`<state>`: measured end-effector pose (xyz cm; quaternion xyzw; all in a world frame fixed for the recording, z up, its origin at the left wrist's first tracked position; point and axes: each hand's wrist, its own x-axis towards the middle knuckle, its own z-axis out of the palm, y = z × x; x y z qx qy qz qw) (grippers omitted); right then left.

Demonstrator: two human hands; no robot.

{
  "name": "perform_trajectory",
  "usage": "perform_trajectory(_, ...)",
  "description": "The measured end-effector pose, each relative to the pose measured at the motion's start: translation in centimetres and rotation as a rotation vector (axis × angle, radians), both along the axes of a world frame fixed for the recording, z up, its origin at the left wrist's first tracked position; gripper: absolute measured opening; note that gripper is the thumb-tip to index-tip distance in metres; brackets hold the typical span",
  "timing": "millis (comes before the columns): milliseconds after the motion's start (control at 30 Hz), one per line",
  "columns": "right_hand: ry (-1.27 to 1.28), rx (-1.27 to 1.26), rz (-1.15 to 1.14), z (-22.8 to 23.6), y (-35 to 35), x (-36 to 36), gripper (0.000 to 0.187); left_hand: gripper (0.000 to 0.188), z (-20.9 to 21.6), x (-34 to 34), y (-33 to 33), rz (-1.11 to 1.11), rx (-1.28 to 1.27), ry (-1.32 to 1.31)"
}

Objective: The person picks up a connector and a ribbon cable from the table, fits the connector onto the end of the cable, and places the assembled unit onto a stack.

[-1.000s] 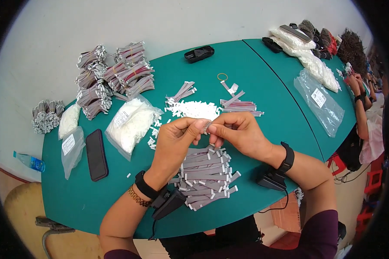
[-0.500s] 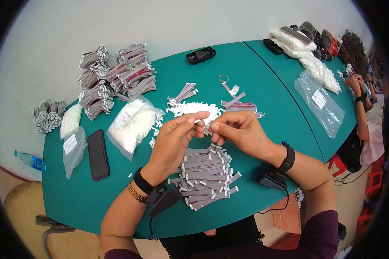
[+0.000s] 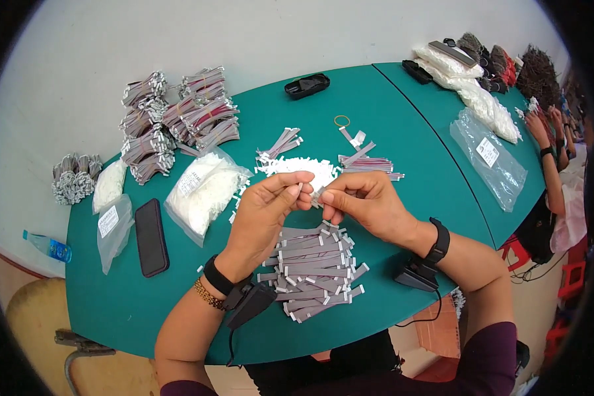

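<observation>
Above the middle of the table, my left hand [image 3: 270, 204] pinches a small white plastic connector [image 3: 301, 187] between thumb and fingertips. Close beside it, my right hand [image 3: 366, 201] is closed in a pinch, its fingertips almost touching the left ones. What the right fingers grip is mostly hidden; only a tiny greyish bit shows. Just beyond both hands lies a heap of white connectors [image 3: 303, 166]. Below them is a pile of short grey ribbon cables [image 3: 317, 270] with white ends.
Bundled cables [image 3: 178, 119] are stacked at the far left, near a bag of white connectors [image 3: 201, 191] and a phone [image 3: 152, 237]. More cables [image 3: 369, 165] and a rubber band [image 3: 342, 121] lie beyond my right hand. A black tray [image 3: 307, 86] sits farther back. Another person's arm [image 3: 551, 165] reaches in at right.
The connector in my left fingers has tilted more upright, and its fingertips have shifted slightly. My right hand has barely moved. The other person's hands at far right have shifted.
</observation>
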<state>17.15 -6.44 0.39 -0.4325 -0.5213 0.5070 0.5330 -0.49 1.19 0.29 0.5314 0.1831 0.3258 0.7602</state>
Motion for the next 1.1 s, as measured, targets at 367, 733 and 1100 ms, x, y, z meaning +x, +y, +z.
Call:
perform_trajectory(367,0.003,-0.006,0.012,0.01,-0.02,-0.03,0.014,0.02,0.33,0.04,-0.23,0.054,0.004,0.067)
perform_trajectory(733,-0.021,0.018,0.036,-0.01,-0.16,-0.19,0.014,0.02,-0.18,-0.06,0.03,0.005,-0.013,0.051)
perform_trajectory(1100,-0.05,-0.028,0.053,-0.14,-0.29,-0.23,0.013,0.021,0.36,0.09,-0.45,-0.041,-0.017,0.083)
